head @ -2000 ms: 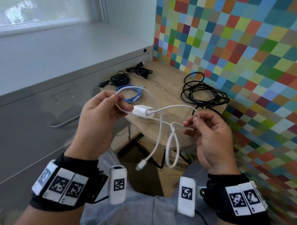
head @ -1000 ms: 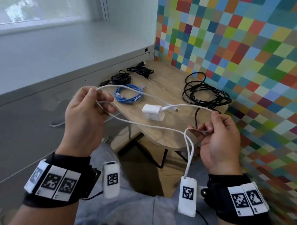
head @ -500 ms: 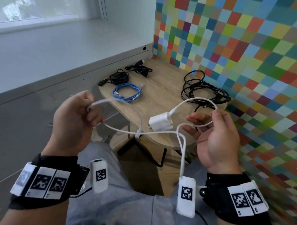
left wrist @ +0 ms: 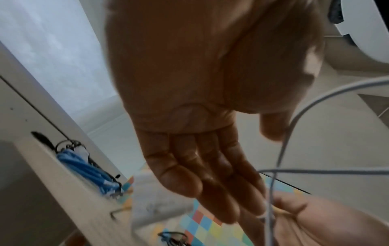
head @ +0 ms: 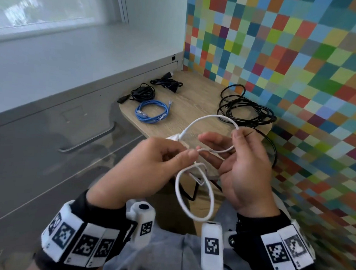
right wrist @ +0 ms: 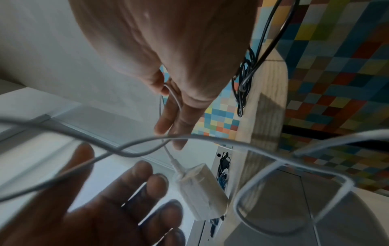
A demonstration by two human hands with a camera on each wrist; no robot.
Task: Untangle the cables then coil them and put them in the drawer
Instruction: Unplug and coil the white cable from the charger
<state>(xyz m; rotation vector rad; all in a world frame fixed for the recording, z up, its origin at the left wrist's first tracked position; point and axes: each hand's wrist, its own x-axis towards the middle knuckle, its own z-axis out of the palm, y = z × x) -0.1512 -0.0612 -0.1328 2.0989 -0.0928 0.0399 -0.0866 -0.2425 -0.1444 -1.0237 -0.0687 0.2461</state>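
Head view, white cable (head: 212, 116): arcs from my right hand (head: 246, 173) pinch leftward to my left hand (head: 143, 170) pinch.
Charger block (right wrist: 200, 191): probably dangling beyond my left grip.

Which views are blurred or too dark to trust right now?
Head view: mostly sharp, with the white cable clear and slight blur on both wristbands. Left wrist view: the left hand is backlit, dark and blurred. Right wrist view: the right hand is well lit, but the near cable loops and charger are smeared.

No readable text; wristbands (head: 84, 246) carry coded markers only.
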